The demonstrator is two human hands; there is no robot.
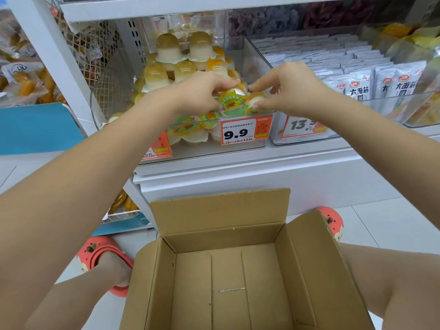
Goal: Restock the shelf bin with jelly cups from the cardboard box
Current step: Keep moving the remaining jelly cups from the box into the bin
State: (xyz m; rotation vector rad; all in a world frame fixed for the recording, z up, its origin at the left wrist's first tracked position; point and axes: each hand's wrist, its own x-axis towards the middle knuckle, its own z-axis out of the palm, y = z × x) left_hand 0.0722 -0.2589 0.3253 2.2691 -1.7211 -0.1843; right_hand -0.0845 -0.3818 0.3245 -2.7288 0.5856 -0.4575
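Left hand (202, 91): gripping a clear plastic jelly cup with a green-and-yellow foil lid (232, 102), centre of frame.
Right hand (285, 89): pinching a second, pale jelly cup (256, 101) touching the first.
Clear plastic shelf bin (245, 55): lying directly beneath both grips, already heaped high.
Brown cardboard box (238, 270): sitting open and empty at lower centre.

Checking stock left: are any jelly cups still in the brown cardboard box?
No, the brown cardboard box shows only its bare floor.
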